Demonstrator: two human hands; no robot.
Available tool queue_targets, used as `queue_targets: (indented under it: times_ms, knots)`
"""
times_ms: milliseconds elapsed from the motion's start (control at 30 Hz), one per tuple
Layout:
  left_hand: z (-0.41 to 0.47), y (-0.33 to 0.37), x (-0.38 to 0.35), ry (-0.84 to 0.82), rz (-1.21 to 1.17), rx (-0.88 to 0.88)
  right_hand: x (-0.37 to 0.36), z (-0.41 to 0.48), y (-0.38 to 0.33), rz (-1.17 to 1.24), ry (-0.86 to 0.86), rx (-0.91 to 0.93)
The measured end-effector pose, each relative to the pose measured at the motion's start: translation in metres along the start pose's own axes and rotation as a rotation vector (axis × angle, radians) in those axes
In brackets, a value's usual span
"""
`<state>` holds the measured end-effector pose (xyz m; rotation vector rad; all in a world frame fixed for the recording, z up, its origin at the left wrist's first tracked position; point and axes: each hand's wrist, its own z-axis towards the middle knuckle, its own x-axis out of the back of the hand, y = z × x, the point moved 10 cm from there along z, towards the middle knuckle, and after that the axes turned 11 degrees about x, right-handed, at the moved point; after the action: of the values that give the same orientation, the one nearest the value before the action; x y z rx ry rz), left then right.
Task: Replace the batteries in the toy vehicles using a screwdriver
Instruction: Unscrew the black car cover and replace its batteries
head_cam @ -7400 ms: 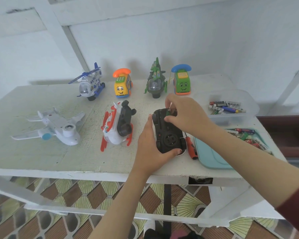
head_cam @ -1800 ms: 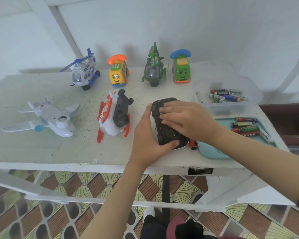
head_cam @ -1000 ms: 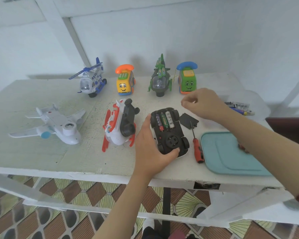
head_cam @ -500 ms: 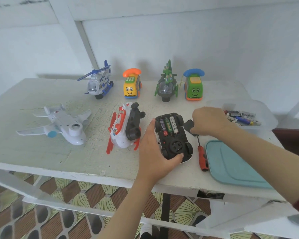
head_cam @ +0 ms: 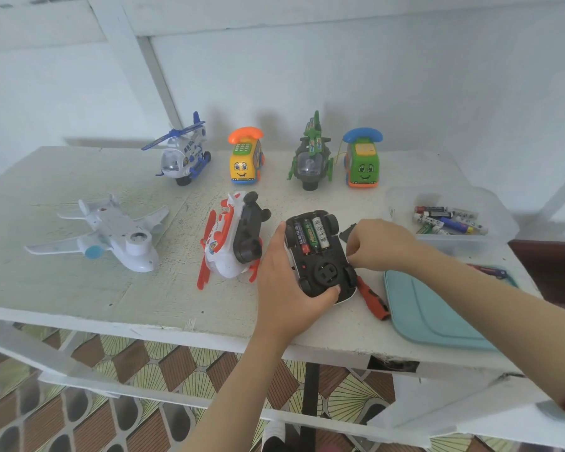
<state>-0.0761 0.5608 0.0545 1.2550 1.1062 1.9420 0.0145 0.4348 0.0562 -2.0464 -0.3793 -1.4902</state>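
Three batteries (head_cam: pixel 310 235) in upturned toy car (head_cam: pixel 325 275), loose batteries (head_cam: pixel 447 220) in clear tub (head_cam: pixel 402 202)

Rough painted table (head_cam: pixel 79 288); glossy plastic car (head_cam: pixel 320 256).

Around the upturned black toy car (head_cam: pixel 320 265), bare tabletop (head_cam: pixel 281 194) is lying open at 12 o'clock. The red-and-white helicopter (head_cam: pixel 229 243) is crowding 9 o'clock; the red screwdriver (head_cam: pixel 374 303) and teal lid (head_cam: pixel 437 314) are blocking 4 o'clock.
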Motion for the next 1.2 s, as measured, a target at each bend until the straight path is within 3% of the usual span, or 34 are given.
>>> queue_targets:
  times_ms: [67,200,400,933,1200]
  knots:
    - [-0.001,0.000,0.000,-0.007,0.004,-0.001,0.007,0.003,-0.003,-0.037,-0.001,0.043]
    - [-0.004,0.000,0.001,-0.006,0.017,0.010,0.042,0.016,0.000,-0.397,0.168,0.051]
    - [-0.004,0.000,0.000,-0.015,0.026,0.011,0.039,0.030,0.014,-0.573,0.024,-0.031]
    - [-0.003,0.001,-0.001,-0.019,0.006,-0.002,0.044,0.036,0.000,-0.553,0.048,0.034]
    - [-0.002,0.003,0.000,-0.024,-0.009,0.000,0.078,0.025,-0.005,-0.579,0.259,0.032]
